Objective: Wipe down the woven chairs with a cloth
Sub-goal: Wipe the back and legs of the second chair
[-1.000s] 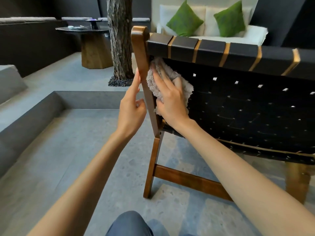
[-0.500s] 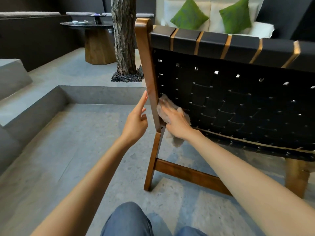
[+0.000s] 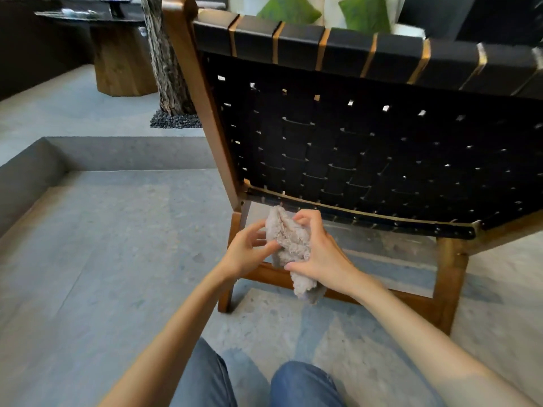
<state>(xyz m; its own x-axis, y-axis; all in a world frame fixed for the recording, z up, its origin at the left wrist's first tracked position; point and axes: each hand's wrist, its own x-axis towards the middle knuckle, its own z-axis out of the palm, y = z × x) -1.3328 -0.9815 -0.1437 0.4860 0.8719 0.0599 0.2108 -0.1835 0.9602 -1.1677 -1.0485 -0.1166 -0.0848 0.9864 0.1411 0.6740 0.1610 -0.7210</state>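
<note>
Grey stone floor (image 3: 102,259) with a step up at left. Woven chair (image 3: 367,136) seen from behind: black webbing back, brown wood frame, tilted away from the camera. Wood-base table (image 3: 123,60) and tree trunk (image 3: 167,63) behind it at left, two green cushions (image 3: 289,11) past the top rail. Person's knees in jeans (image 3: 302,383) at bottom edge. Both hands close together, low, in front of the rear left leg. Right hand (image 3: 320,254) grips the cloth (image 3: 291,239), fingers curled over its top, thumb underneath. Left hand (image 3: 246,254) pinches the cloth's left edge. Cloth is bunched, beige, fluffy, tail hanging below the right hand. Its top sits just under the back's bottom rail; contact unclear. Off the webbing.
</note>
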